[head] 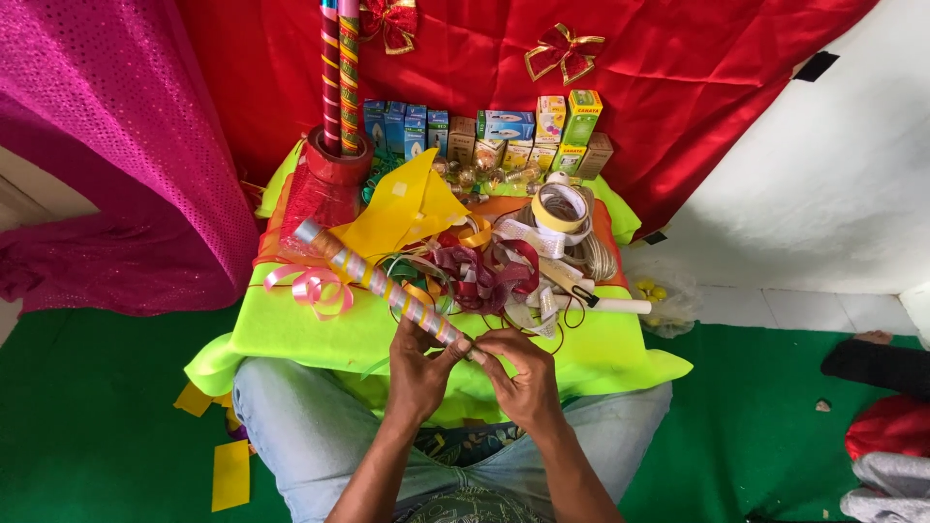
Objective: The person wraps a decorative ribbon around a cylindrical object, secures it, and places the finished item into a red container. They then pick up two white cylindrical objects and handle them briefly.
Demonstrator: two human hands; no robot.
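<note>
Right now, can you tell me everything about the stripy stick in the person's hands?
The stripy stick is a long thin rod wound in shiny ribbon, with pink, yellow and silvery bands. It lies slanted over the bright green cloth, its far end up and to the left by the red net. The left hand grips its near end, and the right hand pinches the tip.

Stick [383, 284]: wrapped in glossy ribbon, smooth, striped. Loose ribbons [484, 266]: shiny plastic, curled. Pink bow [315, 289]: satin-like sheen. Cover on tabletop [291, 329]: neon-green cloth, matt, soft. Backdrop [678, 77]: red cloth, faint sheen. Side drape [126, 126]: magenta sequinned cloth, glittering. Small boxes [509, 126]: printed cardboard. Tape roll [560, 208]: smooth paper.
</note>
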